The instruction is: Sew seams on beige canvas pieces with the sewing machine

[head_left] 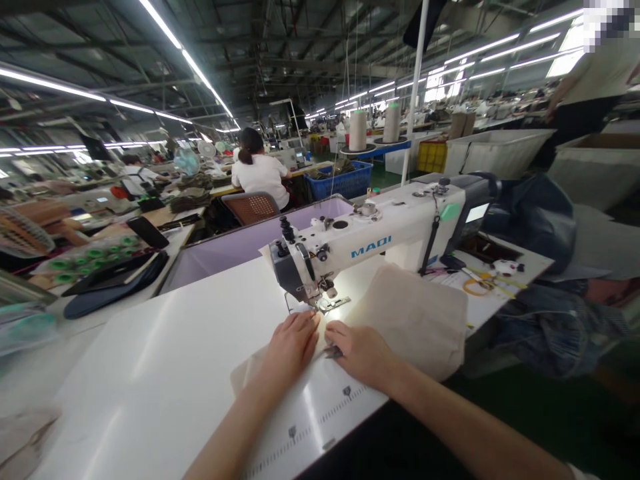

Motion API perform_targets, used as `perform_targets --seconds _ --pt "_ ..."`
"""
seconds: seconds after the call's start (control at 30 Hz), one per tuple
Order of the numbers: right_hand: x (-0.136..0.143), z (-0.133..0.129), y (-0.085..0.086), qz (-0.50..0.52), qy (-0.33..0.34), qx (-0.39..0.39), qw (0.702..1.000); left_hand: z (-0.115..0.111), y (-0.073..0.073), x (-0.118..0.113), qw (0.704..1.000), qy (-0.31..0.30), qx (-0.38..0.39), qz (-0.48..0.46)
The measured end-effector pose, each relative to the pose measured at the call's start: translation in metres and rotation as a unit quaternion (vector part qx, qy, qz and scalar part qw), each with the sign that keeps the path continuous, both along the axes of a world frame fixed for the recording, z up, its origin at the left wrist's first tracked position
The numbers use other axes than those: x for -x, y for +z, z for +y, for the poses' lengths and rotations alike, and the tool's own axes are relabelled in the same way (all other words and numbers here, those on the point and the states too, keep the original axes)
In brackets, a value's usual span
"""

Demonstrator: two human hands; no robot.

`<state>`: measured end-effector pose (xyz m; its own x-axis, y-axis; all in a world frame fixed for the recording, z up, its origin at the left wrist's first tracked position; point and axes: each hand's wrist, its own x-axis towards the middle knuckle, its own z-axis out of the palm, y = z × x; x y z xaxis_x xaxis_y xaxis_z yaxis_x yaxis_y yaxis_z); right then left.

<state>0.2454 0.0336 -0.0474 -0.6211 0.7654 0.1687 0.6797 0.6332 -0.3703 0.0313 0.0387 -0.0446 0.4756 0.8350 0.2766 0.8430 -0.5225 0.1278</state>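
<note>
A beige fabric panel (415, 313) lies on the white sewing table, spreading right of the needle and under my forearms. My left hand (295, 340) is closed on the fabric's edge just in front of the presser foot (334, 305), fingertips close to it. Beside it, my right hand (363, 350) is curled with its fingertips at the fabric. From under its palm juts a small metal tool that looks like thread snips (333, 351). The white sewing machine (373, 247) has its lamp lit over the needle. Fingertip contact is partly hidden.
Orange-handled scissors (477, 283) and small tools lie at the table's right end. Denim pieces (555, 327) hang beyond it. Thread cones (358, 131) stand on a rack behind the machine. A person in white (263, 175) sits farther back, near a blue basket (340, 181).
</note>
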Motion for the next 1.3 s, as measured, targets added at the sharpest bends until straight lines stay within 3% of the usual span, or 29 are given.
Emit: perform_targets --seconds 0.33,0.7,1.0,1.3 --pt "0.000 0.005 0.006 -0.017 0.013 0.017 1.000 0.000 0.006 0.001 1.000 -0.004 0.000 0.021" --pt "-0.014 -0.001 0.005 0.002 0.050 0.042 0.998 -0.043 0.010 -0.010 0.998 -0.065 0.003 0.021" --pt "-0.004 0.010 0.015 -0.057 0.005 0.020 0.998 -0.027 0.021 -0.006 0.998 -0.049 0.020 0.019" --pt "0.007 0.026 0.017 -0.048 -0.010 0.002 0.999 -0.001 0.018 0.006 0.999 -0.044 0.013 0.009"
